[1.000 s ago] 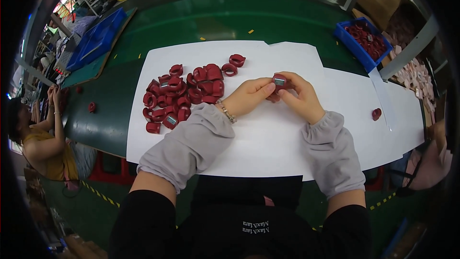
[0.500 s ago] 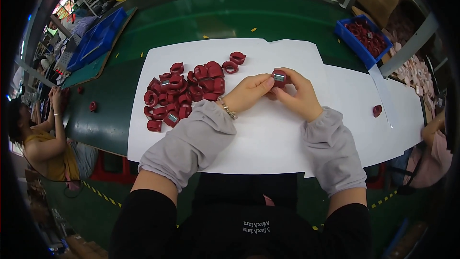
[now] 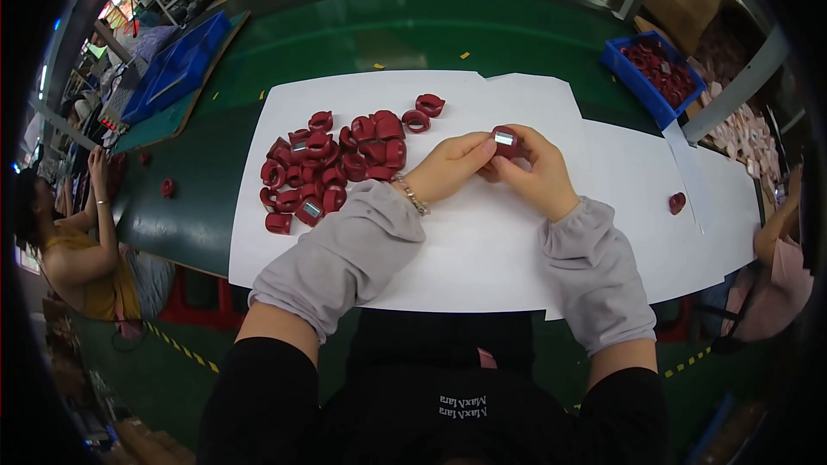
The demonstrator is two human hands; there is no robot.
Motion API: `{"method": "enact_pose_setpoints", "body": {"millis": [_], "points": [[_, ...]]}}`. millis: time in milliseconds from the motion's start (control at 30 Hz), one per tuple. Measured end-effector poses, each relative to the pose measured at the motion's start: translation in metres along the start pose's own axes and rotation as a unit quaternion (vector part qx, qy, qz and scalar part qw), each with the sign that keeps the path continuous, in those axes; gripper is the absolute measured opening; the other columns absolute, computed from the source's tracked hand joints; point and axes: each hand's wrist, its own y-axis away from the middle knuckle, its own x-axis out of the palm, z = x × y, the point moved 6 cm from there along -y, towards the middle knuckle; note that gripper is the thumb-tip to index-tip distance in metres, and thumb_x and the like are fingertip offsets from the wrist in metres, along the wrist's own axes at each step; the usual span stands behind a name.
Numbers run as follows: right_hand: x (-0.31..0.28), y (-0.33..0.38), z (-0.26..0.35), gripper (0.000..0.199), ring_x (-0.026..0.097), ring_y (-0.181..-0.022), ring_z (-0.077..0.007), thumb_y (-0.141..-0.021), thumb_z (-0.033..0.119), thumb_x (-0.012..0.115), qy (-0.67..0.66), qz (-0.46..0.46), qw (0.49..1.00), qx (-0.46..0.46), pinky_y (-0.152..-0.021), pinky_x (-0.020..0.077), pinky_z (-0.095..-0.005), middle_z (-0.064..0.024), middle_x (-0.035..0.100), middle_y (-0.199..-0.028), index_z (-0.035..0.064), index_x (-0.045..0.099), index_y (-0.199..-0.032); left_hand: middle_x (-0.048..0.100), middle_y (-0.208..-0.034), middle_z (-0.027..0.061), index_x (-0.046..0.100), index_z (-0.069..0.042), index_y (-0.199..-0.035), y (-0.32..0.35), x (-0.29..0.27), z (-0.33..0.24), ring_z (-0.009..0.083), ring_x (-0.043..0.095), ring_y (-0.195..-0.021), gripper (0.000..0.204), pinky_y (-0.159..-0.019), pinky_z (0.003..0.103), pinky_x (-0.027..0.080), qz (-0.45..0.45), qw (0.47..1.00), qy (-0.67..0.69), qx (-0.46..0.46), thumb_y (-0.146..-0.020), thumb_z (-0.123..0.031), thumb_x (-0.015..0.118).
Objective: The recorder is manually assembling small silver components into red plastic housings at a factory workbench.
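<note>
Between both hands, above the white sheet, is a dark red ring-shaped device [image 3: 504,141] with a small bright display facing up. My left hand [image 3: 451,165] pinches its left side with thumb and fingers. My right hand [image 3: 541,174] grips it from the right, thumb low and index finger curled over the top. The fingertips beneath the device are hidden. To the left of my left hand lies a loose pile of similar red ring-shaped devices [image 3: 320,153], some with their displays showing. Two more, one of them a red ring [image 3: 417,121], rest just beyond the pile.
White sheets [image 3: 482,267] cover the near part of the green table [image 3: 345,26]. A blue bin [image 3: 653,77] of red pieces stands far right, and a single red ring [image 3: 677,202] lies nearer. A blue tray [image 3: 172,69] is far left. People sit at both sides.
The held device has tilted slightly, and its display now looks brighter. Both hands keep almost the same place and grip. The pile is unchanged.
</note>
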Motion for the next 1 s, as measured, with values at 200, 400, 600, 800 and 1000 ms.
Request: {"method": "enact_pose_setpoints", "body": {"millis": [200, 400, 600, 800, 1000], "points": [[-0.026, 0.004, -0.041, 0.028, 0.059, -0.090, -0.0183, -0.088, 0.019, 0.059, -0.353, -0.110, 0.899, 0.234, -0.086, 0.0470, -0.0308, -0.0096, 0.061, -0.101, -0.0008, 0.054, -0.107, 0.057, -0.110, 0.0141, 0.051, -0.003, -0.119, 0.001, -0.013, -0.041, 0.0227, 0.056, -0.099, 0.036, -0.083, 0.036, 0.045, -0.218, 0.880, -0.415, 0.079, -0.088, -0.020, 0.058], [-0.049, 0.000, -0.045, 0.036, 0.055, -0.093, -0.0204, -0.092, 0.031, 0.054, -0.607, -0.246, 0.752, 0.074, -0.092, 0.0412, -0.0315, -0.0142, 0.058, -0.101, 0.0013, 0.051, -0.112, 0.057, -0.112, 0.0103, 0.060, -0.006, -0.107, 0.008, -0.056, -0.056, 0.0304, 0.052, -0.101, 0.032, -0.083, 0.045, 0.038, -0.316, 0.581, -0.747, 0.064, -0.076, -0.009, 0.057], [-0.018, -0.001, -0.032, 0.044, 0.057, -0.085, -0.0189, -0.095, 0.030, 0.047, -0.305, -0.052, 0.931, 0.194, -0.083, 0.0455, -0.0323, -0.0146, 0.060, -0.101, -0.0021, 0.045, -0.125, 0.060, -0.082, 0.0091, 0.060, -0.006, -0.087, 0.010, -0.030, -0.077, 0.0270, 0.055, -0.082, 0.016, -0.070, 0.037, 0.042, -0.297, 0.686, -0.618, 0.245, -0.072, -0.006, 0.066], [0.007, 0.005, -0.012, 0.039, 0.059, -0.081, -0.0164, -0.098, 0.023, 0.041, -0.315, 0.069, 0.932, 0.166, -0.077, 0.0479, -0.0285, -0.0111, 0.061, -0.099, -0.0028, 0.047, -0.127, 0.059, -0.078, 0.0006, 0.058, -0.004, -0.096, 0.001, -0.005, -0.028, 0.0062, 0.050, -0.063, 0.019, -0.055, 0.020, 0.039, -0.240, 0.948, -0.187, 0.091, -0.084, -0.015, 0.067], [0.002, 0.004, -0.021, 0.034, 0.059, -0.080, -0.0131, -0.098, 0.024, 0.042, -0.223, 0.031, 0.961, 0.159, -0.076, 0.0477, -0.0247, -0.0074, 0.063, -0.092, -0.0019, 0.056, -0.116, 0.061, -0.081, -0.0006, 0.056, -0.004, -0.101, 0.002, -0.003, -0.012, 0.0049, 0.052, -0.066, 0.018, -0.057, 0.019, 0.042, -0.153, 0.988, -0.011, -0.027, -0.089, -0.016, 0.062]]}}
